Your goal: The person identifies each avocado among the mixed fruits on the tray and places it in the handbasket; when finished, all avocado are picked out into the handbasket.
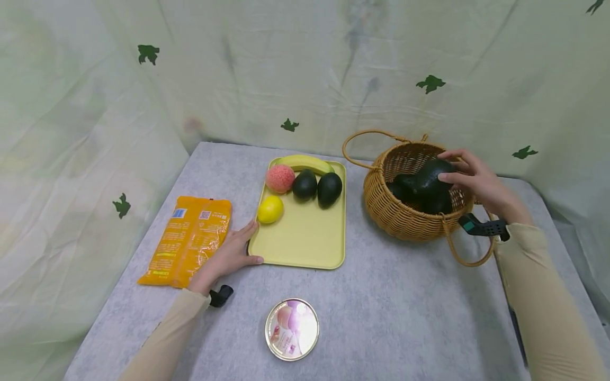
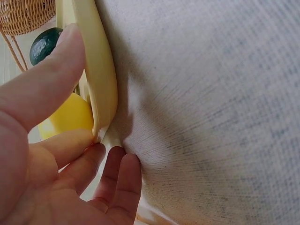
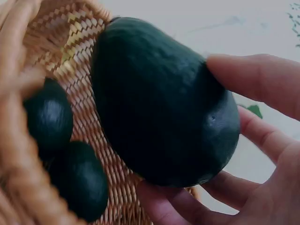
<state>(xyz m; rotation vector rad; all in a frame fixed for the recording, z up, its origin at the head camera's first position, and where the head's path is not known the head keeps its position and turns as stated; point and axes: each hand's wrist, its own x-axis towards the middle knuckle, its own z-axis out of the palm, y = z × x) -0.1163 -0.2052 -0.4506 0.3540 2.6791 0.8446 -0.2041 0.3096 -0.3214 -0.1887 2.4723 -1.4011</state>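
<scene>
My right hand (image 1: 469, 172) grips a large dark green avocado (image 3: 164, 103) between thumb and fingers, at the mouth of the wicker basket (image 1: 405, 225). Beneath it, more dark avocados (image 3: 77, 180) lie inside the basket. My left hand (image 1: 233, 251) is at the near left corner of a yellow tray (image 1: 305, 243), fingers along its left side and thumb by the front edge. In the left wrist view, fingertips touch the tray's rim. On the tray are a lemon (image 1: 270, 209), a pink-red round fruit (image 1: 280, 179), a banana (image 1: 305, 163) and two dark avocados (image 1: 329, 189).
An orange packet (image 1: 190, 238) lies left of the tray, close to the left forearm. A round tin (image 1: 292, 329) with a printed lid stands near the front. The basket's two loop handles (image 1: 469, 263) stick out, and a hanging cloth (image 1: 267, 69) surrounds the table.
</scene>
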